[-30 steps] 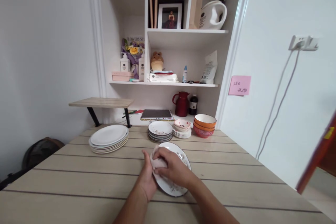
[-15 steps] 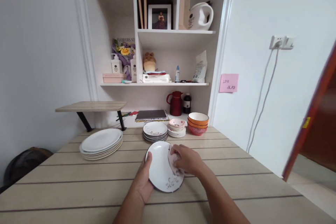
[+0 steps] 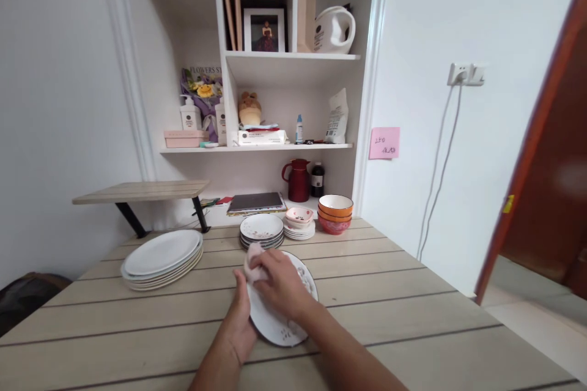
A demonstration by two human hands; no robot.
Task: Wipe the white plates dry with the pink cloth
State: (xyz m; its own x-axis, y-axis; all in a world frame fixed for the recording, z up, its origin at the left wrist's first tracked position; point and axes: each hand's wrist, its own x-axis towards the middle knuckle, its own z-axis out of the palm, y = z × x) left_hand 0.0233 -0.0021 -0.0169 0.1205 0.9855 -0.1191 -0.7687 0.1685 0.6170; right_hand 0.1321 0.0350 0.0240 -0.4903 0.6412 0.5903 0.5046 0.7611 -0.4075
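Note:
A white plate [image 3: 271, 319] with a dark rim and a floral pattern is tilted toward me above the table. My left hand [image 3: 239, 311] grips its left edge, thumb at the rim and the other fingers hidden behind. Across the plate's face lies my right hand [image 3: 280, 281], closed on a pale pinkish cloth [image 3: 254, 261] pressed at the upper left rim. Just beyond stands a stack of similar patterned plates [image 3: 262, 228].
Larger white plates [image 3: 162, 253] are stacked at the left, near a small raised shelf [image 3: 142, 190]. Small dishes [image 3: 299, 226] and stacked orange and red bowls [image 3: 335, 214] stand at the back right. Behind them are a closed laptop [image 3: 255, 201] and a red jug [image 3: 298, 180].
My right hand has swept the cloth from the plate's right side to its upper left rim. The plate has turned, its pattern now also showing at the right. The view has shifted to the right.

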